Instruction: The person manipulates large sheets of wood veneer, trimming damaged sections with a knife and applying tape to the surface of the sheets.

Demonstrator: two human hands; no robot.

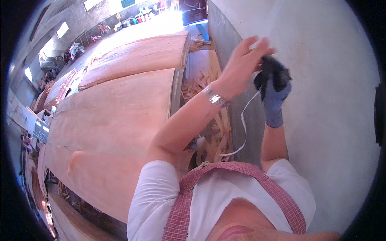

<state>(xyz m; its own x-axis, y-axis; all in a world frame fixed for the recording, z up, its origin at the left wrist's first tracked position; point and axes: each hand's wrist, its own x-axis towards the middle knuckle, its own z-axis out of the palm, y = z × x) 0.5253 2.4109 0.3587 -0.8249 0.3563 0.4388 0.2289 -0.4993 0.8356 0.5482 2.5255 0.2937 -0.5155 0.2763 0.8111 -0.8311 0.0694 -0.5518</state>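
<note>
My left hand [244, 60], bare and with a shiny metal band at the wrist, is raised beside the right one. Its fingers are apart and a little blurred, close to a black bunched thing [270, 68], and nothing shows in them. My right hand [275, 98] wears a blue-grey knit glove with black on the finger part. Its fingers are closed at the black thing, whose kind I cannot make out; part of the black may be the glove's own coating. From beneath the hands a thin white cord [244, 120] hangs in a curve toward my chest.
Large stacks of thin wood sheets [112, 108] lie to my left, with another stack [136, 56] beyond. Scraps of veneer [217, 132] fill the gap along the wall. A pale wall [333, 120] rises close on my right. A bright doorway and a dark door [195, 14] are at the far end.
</note>
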